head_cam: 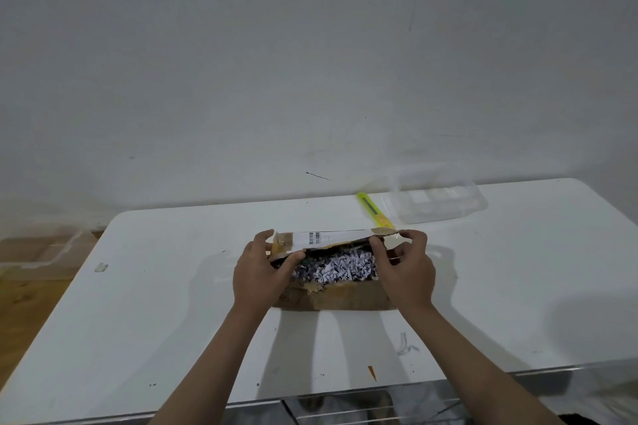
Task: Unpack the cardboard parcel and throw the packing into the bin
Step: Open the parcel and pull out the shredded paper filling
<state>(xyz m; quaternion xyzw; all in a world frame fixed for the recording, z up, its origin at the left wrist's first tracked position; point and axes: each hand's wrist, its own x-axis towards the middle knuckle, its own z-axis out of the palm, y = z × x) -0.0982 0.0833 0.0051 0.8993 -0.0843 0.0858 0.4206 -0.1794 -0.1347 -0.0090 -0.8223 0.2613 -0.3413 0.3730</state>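
Observation:
A brown cardboard parcel (345, 297) lies in the middle of the white table (138, 286). Its top flap (331, 238), with a white barcode label, is lifted toward the far side. Shredded white and dark paper packing (340, 267) fills the opening. My left hand (259, 272) grips the left end of the flap, thumb under its edge. At the flap's right end my right hand (405, 272) pinches the cardboard. Whatever lies under the packing is hidden.
A yellow-green utility knife (373, 210) lies just behind the parcel. A clear plastic container (438, 200) stands at the table's far right. Another clear container (45, 252) sits on the wooden floor at left. A wire rack (379, 407) shows below the table's near edge.

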